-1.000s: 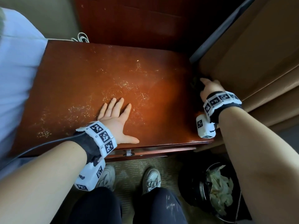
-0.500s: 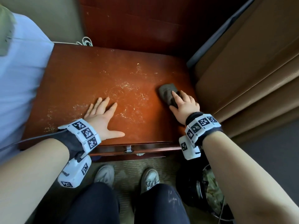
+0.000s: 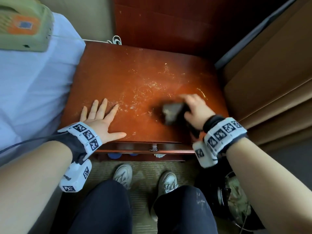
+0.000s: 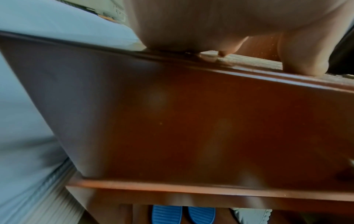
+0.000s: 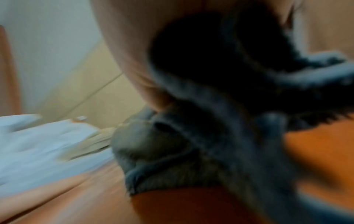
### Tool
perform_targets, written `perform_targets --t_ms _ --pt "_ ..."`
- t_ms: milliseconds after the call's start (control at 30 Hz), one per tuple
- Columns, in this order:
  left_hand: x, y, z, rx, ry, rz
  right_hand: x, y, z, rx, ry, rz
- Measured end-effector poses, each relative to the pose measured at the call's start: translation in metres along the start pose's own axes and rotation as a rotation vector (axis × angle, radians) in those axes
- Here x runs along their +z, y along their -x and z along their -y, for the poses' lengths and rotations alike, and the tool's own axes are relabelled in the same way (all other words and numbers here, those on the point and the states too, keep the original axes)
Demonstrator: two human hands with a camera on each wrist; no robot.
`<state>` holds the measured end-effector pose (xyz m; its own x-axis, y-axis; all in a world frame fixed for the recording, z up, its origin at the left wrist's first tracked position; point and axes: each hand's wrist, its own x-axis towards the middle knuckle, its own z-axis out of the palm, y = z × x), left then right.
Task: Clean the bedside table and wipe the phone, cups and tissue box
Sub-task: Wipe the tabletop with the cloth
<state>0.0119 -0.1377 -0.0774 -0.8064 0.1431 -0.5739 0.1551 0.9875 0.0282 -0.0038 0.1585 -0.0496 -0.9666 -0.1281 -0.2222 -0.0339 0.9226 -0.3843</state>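
The reddish wooden bedside table (image 3: 135,68) has pale dust and streaks (image 3: 146,88) across the middle of its top. My left hand (image 3: 99,117) lies flat with fingers spread on the front left of the top; the left wrist view shows the palm (image 4: 210,22) on the table's front edge (image 4: 249,72). My right hand (image 3: 195,110) grips a bunched dark grey cloth (image 3: 172,112) against the front right of the top, blurred by motion. In the right wrist view the cloth (image 5: 191,144) fills the frame over the orange wood (image 5: 316,144). No phone, cups or tissue box are visible.
A bed with a pale sheet (image 3: 33,81) and a green cushion (image 3: 22,27) borders the table's left side. A white cable (image 3: 116,39) loops at the back left corner. Tan curtains (image 3: 270,73) hang on the right. A dark bin of rubbish (image 3: 236,208) stands by my right foot. Blue slippers (image 4: 184,215) sit under the table.
My right hand brought the cloth from the table's right edge onto the top, then leftward and toward the front. My left hand stayed flat in place.
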Motion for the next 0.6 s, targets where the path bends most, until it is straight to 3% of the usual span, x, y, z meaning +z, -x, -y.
perform_targets --t_ms 67,133,200,333,400,433,467,533,600 --pt "0.001 0.0 0.001 0.0 0.001 -0.002 0.0 -0.022 -0.003 0.323 0.049 -0.109" --pt "0.001 0.0 0.001 0.002 0.008 0.0 0.009 -0.033 0.008 0.496 0.085 -0.039" --pt "0.0 0.0 0.002 0.007 0.011 0.002 0.024 -0.03 0.028 0.368 0.128 0.041" --pt "-0.001 -0.001 0.007 0.036 0.05 0.014 0.048 0.014 0.061 -0.195 0.126 0.294" --pt "-0.002 -0.002 0.01 0.051 0.068 0.037 0.035 0.033 0.06 -0.31 -0.021 0.492" --pt "-0.002 -0.002 0.01 0.058 0.068 0.043 0.025 0.035 0.056 -0.328 -0.085 0.513" --pt "-0.003 -0.002 0.011 0.063 0.064 0.045 0.015 0.031 0.047 -0.321 -0.12 0.45" --pt "-0.003 -0.002 0.011 0.064 0.063 0.046 0.001 0.013 0.024 -0.191 -0.097 0.191" --pt "-0.003 -0.001 0.01 0.061 0.07 0.05 -0.004 -0.005 0.006 0.101 -0.003 -0.05"
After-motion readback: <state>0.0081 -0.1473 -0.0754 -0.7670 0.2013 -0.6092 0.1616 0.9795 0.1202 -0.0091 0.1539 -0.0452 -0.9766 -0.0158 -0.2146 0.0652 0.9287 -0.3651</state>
